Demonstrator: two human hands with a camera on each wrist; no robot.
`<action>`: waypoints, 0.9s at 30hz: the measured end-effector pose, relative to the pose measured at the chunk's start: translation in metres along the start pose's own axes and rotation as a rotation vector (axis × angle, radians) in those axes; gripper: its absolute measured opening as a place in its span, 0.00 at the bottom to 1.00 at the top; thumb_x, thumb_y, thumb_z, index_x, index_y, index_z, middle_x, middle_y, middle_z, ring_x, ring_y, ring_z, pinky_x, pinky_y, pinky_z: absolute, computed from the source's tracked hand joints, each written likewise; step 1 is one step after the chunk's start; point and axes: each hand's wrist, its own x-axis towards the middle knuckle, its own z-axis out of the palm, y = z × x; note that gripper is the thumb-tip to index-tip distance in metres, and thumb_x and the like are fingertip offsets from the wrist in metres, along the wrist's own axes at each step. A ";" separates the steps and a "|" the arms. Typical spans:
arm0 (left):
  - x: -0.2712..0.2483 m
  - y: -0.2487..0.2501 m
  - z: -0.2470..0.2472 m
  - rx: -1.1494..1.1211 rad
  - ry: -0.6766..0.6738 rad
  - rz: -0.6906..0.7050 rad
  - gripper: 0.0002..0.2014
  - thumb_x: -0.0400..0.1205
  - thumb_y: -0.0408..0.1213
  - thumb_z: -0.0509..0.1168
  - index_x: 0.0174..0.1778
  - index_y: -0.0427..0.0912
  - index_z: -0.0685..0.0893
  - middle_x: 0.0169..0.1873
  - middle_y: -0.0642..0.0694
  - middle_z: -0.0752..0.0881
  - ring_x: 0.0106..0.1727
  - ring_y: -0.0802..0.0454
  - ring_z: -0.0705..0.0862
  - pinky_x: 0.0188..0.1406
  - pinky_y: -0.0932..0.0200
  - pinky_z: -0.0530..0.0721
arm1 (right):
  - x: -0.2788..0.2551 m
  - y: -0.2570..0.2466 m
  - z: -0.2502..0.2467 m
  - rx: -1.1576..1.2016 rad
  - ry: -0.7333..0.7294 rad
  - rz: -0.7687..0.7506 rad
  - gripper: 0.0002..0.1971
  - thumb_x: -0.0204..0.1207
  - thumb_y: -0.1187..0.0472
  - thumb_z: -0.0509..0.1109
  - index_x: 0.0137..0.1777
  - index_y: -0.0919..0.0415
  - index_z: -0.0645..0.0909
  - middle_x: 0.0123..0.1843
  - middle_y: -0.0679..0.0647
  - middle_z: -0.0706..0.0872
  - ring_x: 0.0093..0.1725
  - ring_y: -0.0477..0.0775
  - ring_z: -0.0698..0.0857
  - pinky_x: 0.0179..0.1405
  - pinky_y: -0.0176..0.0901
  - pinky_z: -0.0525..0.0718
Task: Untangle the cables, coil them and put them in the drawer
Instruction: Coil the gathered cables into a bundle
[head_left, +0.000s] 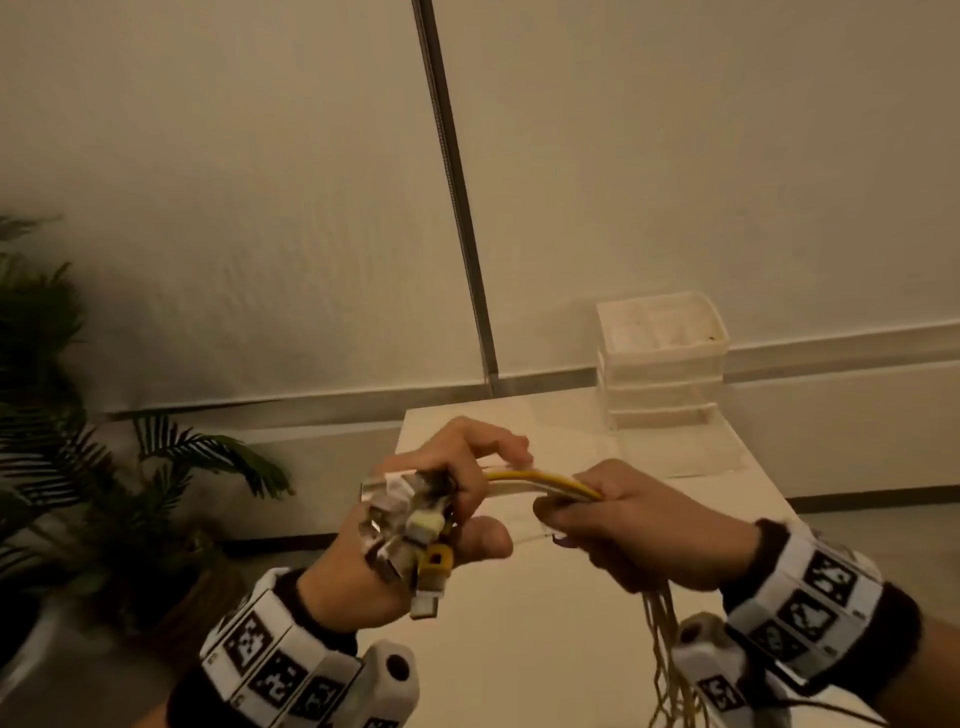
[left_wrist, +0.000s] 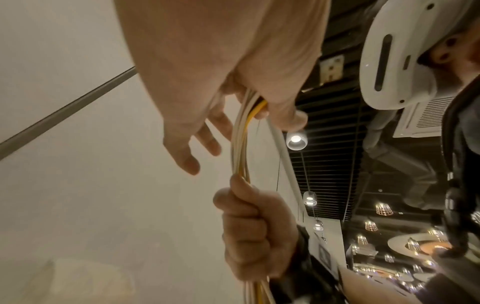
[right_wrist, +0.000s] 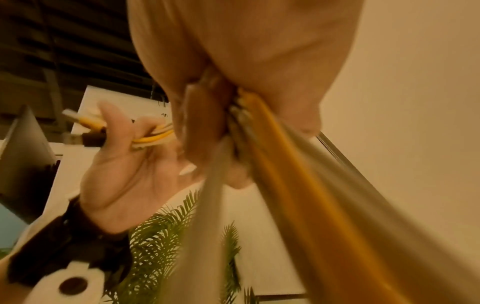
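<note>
A bundle of white and yellow cables (head_left: 540, 480) runs between both hands above the white table (head_left: 545, 649). My left hand (head_left: 441, 499) grips the bundle just behind its plugs (head_left: 415, 535), which stick out toward me, one yellow among white ones. My right hand (head_left: 618, 525) is a fist around the same cables (left_wrist: 240, 148) a short way along; the rest hangs down below it (head_left: 670, 660). In the right wrist view the hanging cables (right_wrist: 280, 185) are blurred. A white plastic drawer unit (head_left: 660, 364) stands at the table's far right corner, its drawers pushed in.
A potted palm (head_left: 78, 441) stands on the floor left of the table. A white wall with a metal strip (head_left: 457, 208) rises behind. A sheet of clear plastic (head_left: 675, 447) lies on the table in front of the drawer unit.
</note>
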 end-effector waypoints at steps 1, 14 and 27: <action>-0.005 0.001 0.007 0.027 -0.067 -0.032 0.08 0.78 0.36 0.75 0.47 0.42 0.83 0.64 0.43 0.82 0.68 0.37 0.81 0.62 0.27 0.80 | -0.001 -0.006 -0.006 -0.066 0.054 0.006 0.19 0.71 0.46 0.69 0.28 0.57 0.71 0.19 0.52 0.68 0.16 0.50 0.65 0.20 0.40 0.66; 0.049 -0.003 0.017 0.038 -0.330 -0.547 0.29 0.75 0.54 0.74 0.68 0.45 0.78 0.53 0.43 0.90 0.55 0.48 0.90 0.58 0.50 0.87 | -0.002 -0.037 -0.030 -1.099 0.217 -0.141 0.12 0.81 0.54 0.58 0.36 0.50 0.74 0.31 0.48 0.80 0.30 0.51 0.78 0.35 0.54 0.82; 0.075 -0.016 0.037 0.392 -0.279 -0.350 0.12 0.78 0.43 0.73 0.28 0.48 0.85 0.22 0.51 0.81 0.25 0.50 0.77 0.27 0.51 0.77 | -0.055 0.016 -0.068 -0.125 -0.036 0.150 0.14 0.73 0.51 0.75 0.29 0.55 0.79 0.23 0.55 0.77 0.21 0.55 0.75 0.29 0.47 0.79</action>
